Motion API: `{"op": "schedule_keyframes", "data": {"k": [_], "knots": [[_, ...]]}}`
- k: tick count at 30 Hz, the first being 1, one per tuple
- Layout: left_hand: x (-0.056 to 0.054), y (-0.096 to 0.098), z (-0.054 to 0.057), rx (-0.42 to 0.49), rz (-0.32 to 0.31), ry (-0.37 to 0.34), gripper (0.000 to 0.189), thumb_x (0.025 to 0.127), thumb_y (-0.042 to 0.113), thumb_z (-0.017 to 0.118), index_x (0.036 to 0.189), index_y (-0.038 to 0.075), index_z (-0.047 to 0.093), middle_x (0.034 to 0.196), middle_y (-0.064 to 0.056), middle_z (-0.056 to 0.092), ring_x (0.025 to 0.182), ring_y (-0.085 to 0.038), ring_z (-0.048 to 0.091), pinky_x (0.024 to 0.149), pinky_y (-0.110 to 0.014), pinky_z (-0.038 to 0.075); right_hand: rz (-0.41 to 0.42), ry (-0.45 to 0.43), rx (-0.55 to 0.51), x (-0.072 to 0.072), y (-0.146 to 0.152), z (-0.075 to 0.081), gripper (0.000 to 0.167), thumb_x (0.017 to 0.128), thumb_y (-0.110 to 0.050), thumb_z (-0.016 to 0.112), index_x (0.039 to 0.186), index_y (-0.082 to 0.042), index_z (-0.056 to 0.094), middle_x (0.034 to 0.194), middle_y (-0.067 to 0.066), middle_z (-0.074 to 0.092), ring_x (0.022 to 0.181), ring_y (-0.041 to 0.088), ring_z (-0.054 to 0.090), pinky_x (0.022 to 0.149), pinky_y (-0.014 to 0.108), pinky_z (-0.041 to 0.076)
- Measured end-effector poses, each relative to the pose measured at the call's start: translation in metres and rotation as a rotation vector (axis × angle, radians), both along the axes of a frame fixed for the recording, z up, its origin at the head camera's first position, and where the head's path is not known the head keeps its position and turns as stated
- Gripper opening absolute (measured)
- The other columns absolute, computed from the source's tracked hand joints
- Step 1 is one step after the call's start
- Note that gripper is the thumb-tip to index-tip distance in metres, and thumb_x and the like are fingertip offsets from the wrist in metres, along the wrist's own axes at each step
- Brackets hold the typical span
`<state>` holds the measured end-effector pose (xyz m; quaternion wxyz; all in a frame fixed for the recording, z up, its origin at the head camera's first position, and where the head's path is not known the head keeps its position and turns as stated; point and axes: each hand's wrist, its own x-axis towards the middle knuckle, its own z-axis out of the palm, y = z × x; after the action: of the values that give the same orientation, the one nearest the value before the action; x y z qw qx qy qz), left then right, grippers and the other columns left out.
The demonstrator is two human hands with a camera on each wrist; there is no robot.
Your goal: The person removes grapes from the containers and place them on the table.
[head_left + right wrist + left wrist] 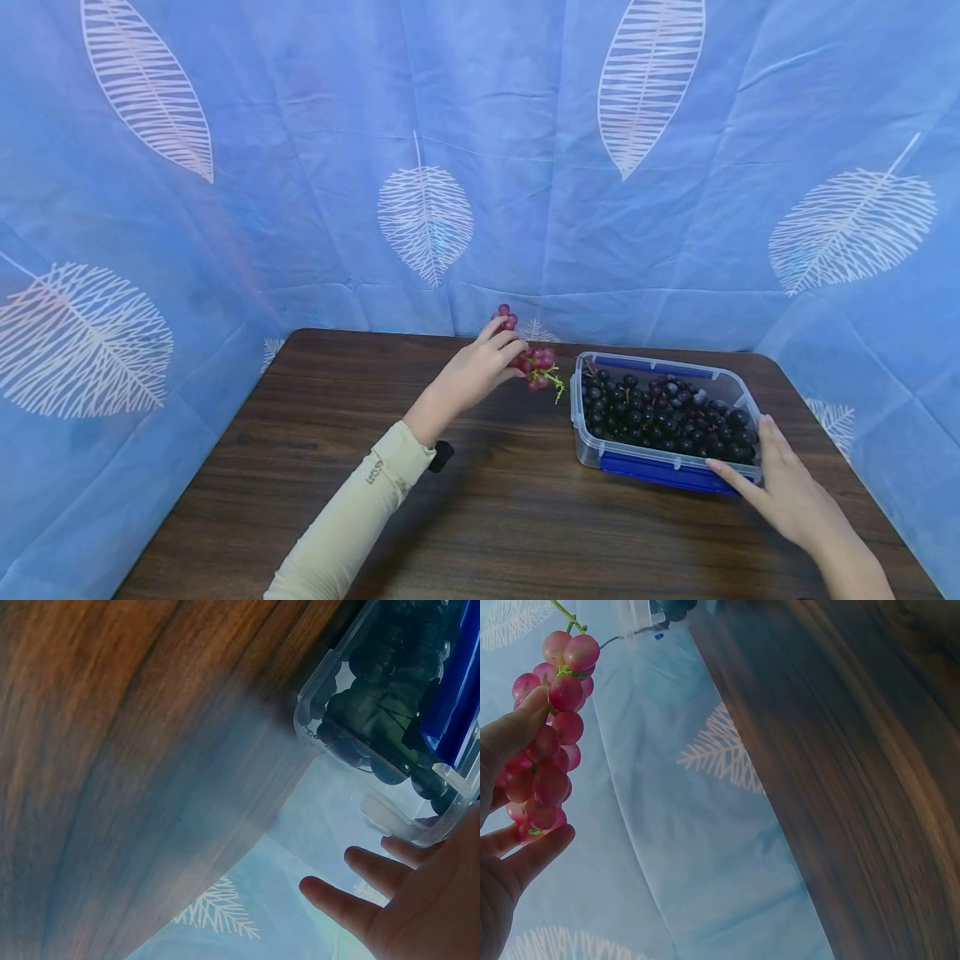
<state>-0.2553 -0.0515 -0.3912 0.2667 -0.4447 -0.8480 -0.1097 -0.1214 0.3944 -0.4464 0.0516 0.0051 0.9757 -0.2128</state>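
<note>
My left hand [480,372] holds a bunch of red grapes [538,363] above the back of the table, left of the container. In the left wrist view the thumb and fingers curl round the red grapes [551,780], with the green stem at the top end. A clear plastic container [592,457] with blue latches is full of dark grapes [660,417]. At its front right corner rests my right hand [798,496], thumb on the front rim and fingers along the right side. The right wrist view shows these fingers [375,870] straight and spread beside the container wall.
The dark wooden table [315,417] runs back to a blue curtain [510,208] with white leaf prints. This cloth also hangs along the left and right sides. A dark band with a small black device [442,457] sits at the left wrist.
</note>
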Motion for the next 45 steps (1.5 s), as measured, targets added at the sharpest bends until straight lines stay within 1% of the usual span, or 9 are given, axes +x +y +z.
{"op": "schedule_keyframes", "data": {"k": [9,14,20,27,36,40,45], "knots": [[-0.002,-0.018,-0.003,0.029,0.03,-0.043,0.032,0.094,0.02,0.08,0.12,0.004,0.071,0.119,-0.011,0.07,0.138,-0.04,0.055,0.099,-0.038,0.06,0.005,0.008,0.0,0.001,0.0,0.002,0.116,0.107,-0.062,0.05,0.157,0.01,-0.025,0.16,0.043,-0.023,0.145,0.071,-0.001,0.103,0.088,0.018],[-0.004,-0.027,-0.004,0.043,0.048,-0.079,0.031,0.096,0.019,0.078,0.122,0.005,0.071,0.121,-0.011,0.07,0.14,-0.04,0.053,0.1,-0.038,0.059,0.002,0.001,0.0,0.001,-0.001,0.001,0.117,0.106,-0.063,0.051,0.157,0.01,-0.025,0.16,0.043,-0.023,0.145,0.071,-0.001,0.102,0.089,0.019],[-0.006,-0.039,-0.004,0.076,0.06,-0.096,0.031,0.094,0.018,0.079,0.121,0.004,0.071,0.12,-0.012,0.07,0.138,-0.042,0.053,0.104,-0.041,0.057,-0.001,-0.001,-0.002,0.001,0.0,0.0,0.117,0.106,-0.063,0.051,0.157,0.01,-0.025,0.16,0.043,-0.023,0.145,0.071,-0.002,0.103,0.088,0.018],[-0.007,-0.051,-0.004,0.087,0.083,-0.123,0.03,0.095,0.017,0.078,0.121,0.004,0.071,0.12,-0.012,0.07,0.139,-0.043,0.052,0.106,-0.043,0.056,0.003,0.008,0.0,0.001,-0.001,0.001,0.116,0.107,-0.062,0.05,0.157,0.011,-0.024,0.16,0.044,-0.022,0.145,0.071,0.0,0.103,0.088,0.019],[-0.008,-0.068,-0.007,0.122,0.121,-0.123,0.029,0.095,0.017,0.079,0.119,0.002,0.071,0.118,-0.015,0.069,0.137,-0.047,0.053,0.1,-0.046,0.059,0.005,0.006,0.002,0.001,-0.001,0.002,0.116,0.107,-0.062,0.05,0.157,0.011,-0.023,0.16,0.043,-0.023,0.146,0.071,0.0,0.103,0.088,0.019],[-0.008,-0.075,-0.01,0.131,0.144,-0.136,0.03,0.095,0.017,0.079,0.119,0.002,0.071,0.118,-0.015,0.069,0.138,-0.047,0.052,0.102,-0.048,0.058,0.003,0.005,0.003,0.001,-0.001,0.002,0.116,0.107,-0.063,0.05,0.157,0.01,-0.024,0.16,0.043,-0.023,0.146,0.071,-0.001,0.103,0.088,0.019],[-0.01,-0.084,-0.013,0.135,0.164,-0.131,0.032,0.094,0.017,0.08,0.119,0.0,0.07,0.118,-0.016,0.069,0.137,-0.048,0.053,0.105,-0.049,0.056,0.007,0.008,0.001,0.001,-0.001,0.001,0.116,0.107,-0.062,0.05,0.157,0.01,-0.025,0.16,0.042,-0.024,0.146,0.07,-0.002,0.103,0.088,0.018]]}}
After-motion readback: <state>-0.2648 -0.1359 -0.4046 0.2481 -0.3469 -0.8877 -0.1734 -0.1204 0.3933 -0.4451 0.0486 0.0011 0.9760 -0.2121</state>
